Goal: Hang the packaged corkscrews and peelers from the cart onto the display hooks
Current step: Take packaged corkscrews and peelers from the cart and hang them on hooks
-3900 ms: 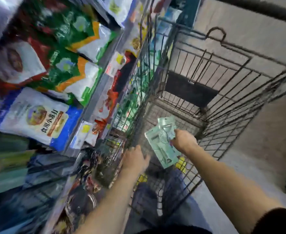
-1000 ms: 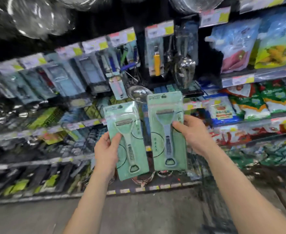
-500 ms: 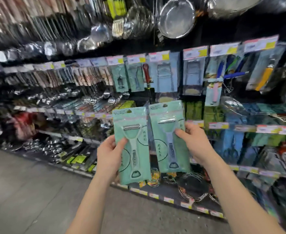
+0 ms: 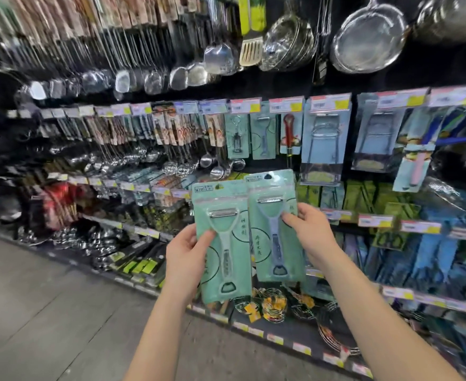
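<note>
At centre frame, before the utensil wall, gripping one carded peeler in the left hand point(image 4: 185, 254) and another in the right hand point(image 4: 310, 233), holding both packs upright, hang-holes topmost, likely for matching against the hanging peeler pack point(image 4: 263, 134) at upper centre.

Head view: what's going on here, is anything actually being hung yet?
Not yet. A person stands facing a store wall of hanging kitchen utensils, holding two mint-green carded peelers side by side. The left hand grips the pale-handled peeler pack; the right hand holds the blue-handled peeler pack slightly higher. Both packs are in the air, short of the hooks. A similar peeler pack already hangs in the row above them.
</note>
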